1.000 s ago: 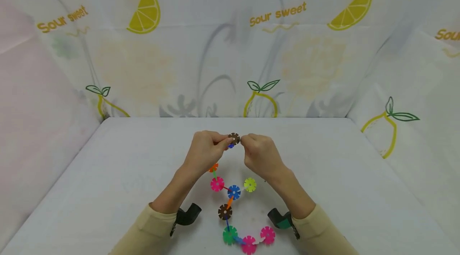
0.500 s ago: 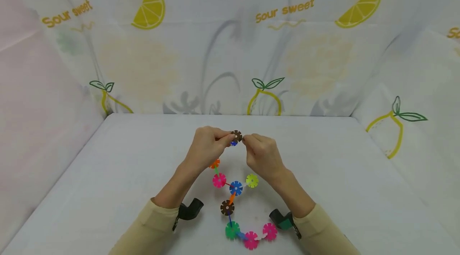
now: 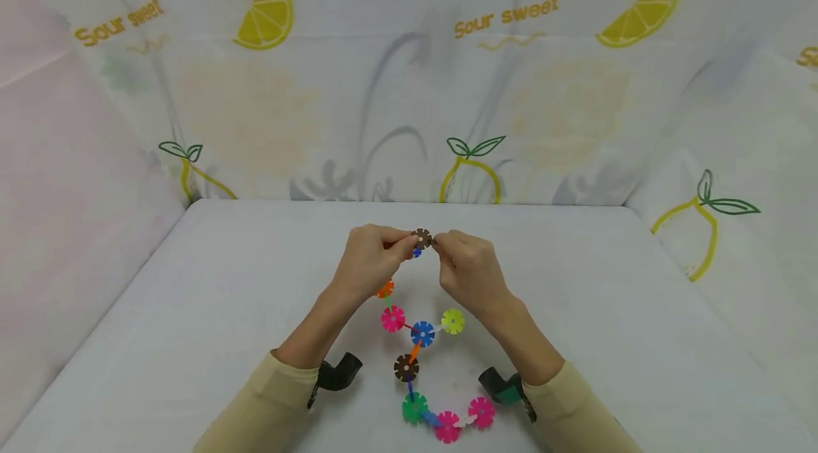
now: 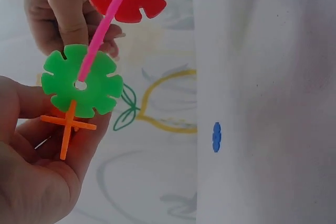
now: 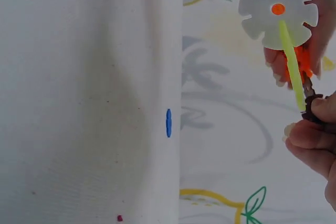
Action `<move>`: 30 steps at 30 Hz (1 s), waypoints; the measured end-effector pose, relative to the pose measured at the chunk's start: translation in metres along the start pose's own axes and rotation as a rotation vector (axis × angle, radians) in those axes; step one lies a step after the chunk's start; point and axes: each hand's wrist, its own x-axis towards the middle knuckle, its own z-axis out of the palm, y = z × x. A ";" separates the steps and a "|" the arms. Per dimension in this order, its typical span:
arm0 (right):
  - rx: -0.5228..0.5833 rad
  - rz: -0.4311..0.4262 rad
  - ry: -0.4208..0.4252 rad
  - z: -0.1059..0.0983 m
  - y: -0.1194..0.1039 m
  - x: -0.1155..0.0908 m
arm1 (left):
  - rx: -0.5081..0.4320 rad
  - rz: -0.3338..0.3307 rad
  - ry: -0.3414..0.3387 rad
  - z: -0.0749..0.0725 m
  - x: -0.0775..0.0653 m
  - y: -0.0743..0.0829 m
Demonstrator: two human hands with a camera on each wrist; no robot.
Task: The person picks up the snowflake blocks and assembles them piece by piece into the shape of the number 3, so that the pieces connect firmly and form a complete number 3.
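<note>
My left hand (image 3: 371, 265) pinches a brown notched snowflake disc (image 3: 422, 238), held up facing me. The thumb and forefinger of my right hand (image 3: 473, 272) pinch a small dark notched disc (image 5: 313, 107), right at the brown one's edge. A chain of interlocked discs runs toward me below the hands, with an orange disc (image 3: 384, 287) near my left wrist, then pink (image 3: 393, 318), blue (image 3: 422, 334), yellow (image 3: 452, 321), brown (image 3: 406, 368) and green (image 3: 415, 407) ones. In the left wrist view, a green disc (image 4: 68, 72) and orange disc (image 4: 65, 124) overlap my left fingers.
A single blue disc (image 4: 217, 137) lies on the white table (image 3: 255, 282). Black wrist cameras (image 3: 339, 371) sit at both wrists. A white cloth with lemon prints (image 3: 469, 179) stands behind the table and at its sides.
The head view has shifted slightly. Both hands keep their pinch on the dark pieces, and my right hand has risen a little. The chain appears a little higher in the view.
</note>
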 end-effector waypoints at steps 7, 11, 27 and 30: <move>0.058 0.050 -0.022 -0.010 0.005 0.008 | -0.313 -0.113 -0.089 -0.005 0.004 0.000; 0.118 0.061 -0.052 -0.016 0.008 0.010 | -0.420 -0.150 -0.157 -0.006 0.007 0.000; 0.134 -0.004 -0.004 -0.018 0.003 0.010 | -0.469 -0.112 -0.074 0.004 0.003 0.004; 0.138 -0.009 -0.010 -0.017 0.004 0.010 | -0.464 -0.120 -0.054 0.007 0.003 0.004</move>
